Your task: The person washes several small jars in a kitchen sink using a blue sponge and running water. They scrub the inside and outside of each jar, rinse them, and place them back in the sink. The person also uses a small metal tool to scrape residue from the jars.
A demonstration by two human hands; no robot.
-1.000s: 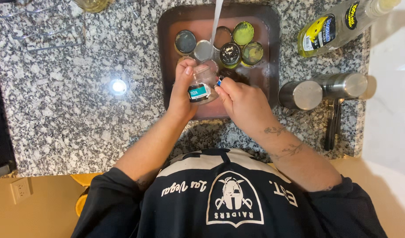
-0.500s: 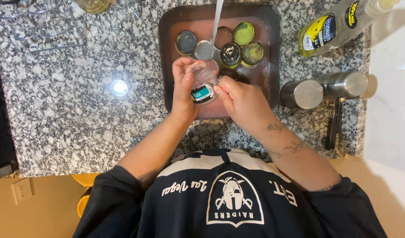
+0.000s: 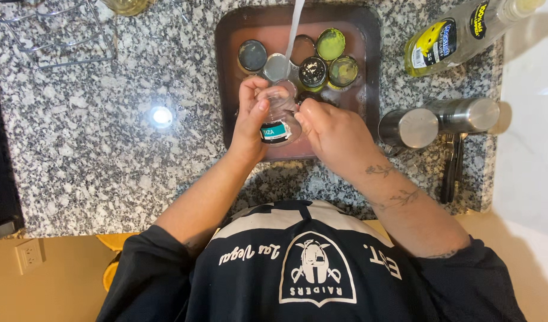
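While water streams into the brown sink (image 3: 226, 77), which holds several small round jars and lids (image 3: 313, 71), your left hand (image 3: 250, 122) and right hand (image 3: 333, 134) both clasp a clear glass jar (image 3: 278, 122) above the basin's near edge.

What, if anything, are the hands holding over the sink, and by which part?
A small clear glass jar. The left hand wraps around its side near the labelled end; the right hand grips the opposite side. Both hands hold it.
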